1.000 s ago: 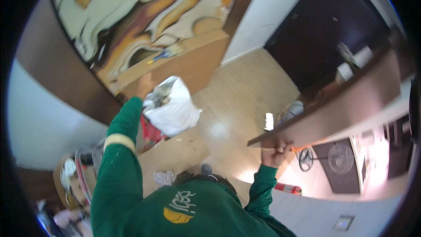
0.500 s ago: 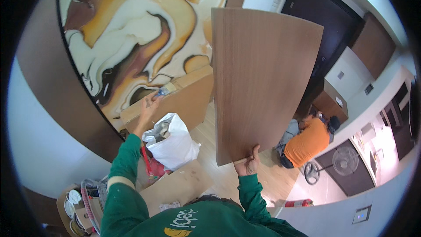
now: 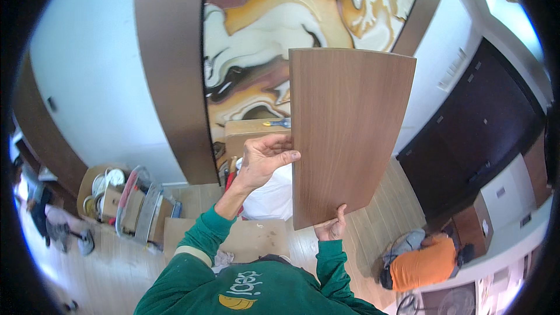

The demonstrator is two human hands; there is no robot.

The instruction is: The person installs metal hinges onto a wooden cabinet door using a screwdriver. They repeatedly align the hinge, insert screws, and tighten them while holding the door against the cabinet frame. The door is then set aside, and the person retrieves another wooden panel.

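An upright wood-grain panel [image 3: 350, 134] stands in front of me. At its left edge is my left hand [image 3: 265, 160], its thumb over the front face and its fingers closed at the edge, the tips partly hidden. My right hand [image 3: 332, 226] grips the lower edge from below, with a finger up against the face. Behind the panel, a paintbrush-like tool with a blue and yellow handle [image 3: 274, 123] lies on a cardboard box [image 3: 239, 130]. The panel partly covers a white sack [image 3: 268, 195] beside that box.
A cardboard sheet [image 3: 251, 236] lies on the floor before me. To the left are a folding trolley [image 3: 137, 210] and an open box of rolls [image 3: 96, 192]. A person in orange [image 3: 423, 262] crouches at right, near a dark door [image 3: 472, 128]. A marbled wall panel [image 3: 262, 29] rises ahead.
My left hand has left the brush-like tool on the box and moved right to the panel's edge. My view has turned left; my right hand keeps its hold on the panel.
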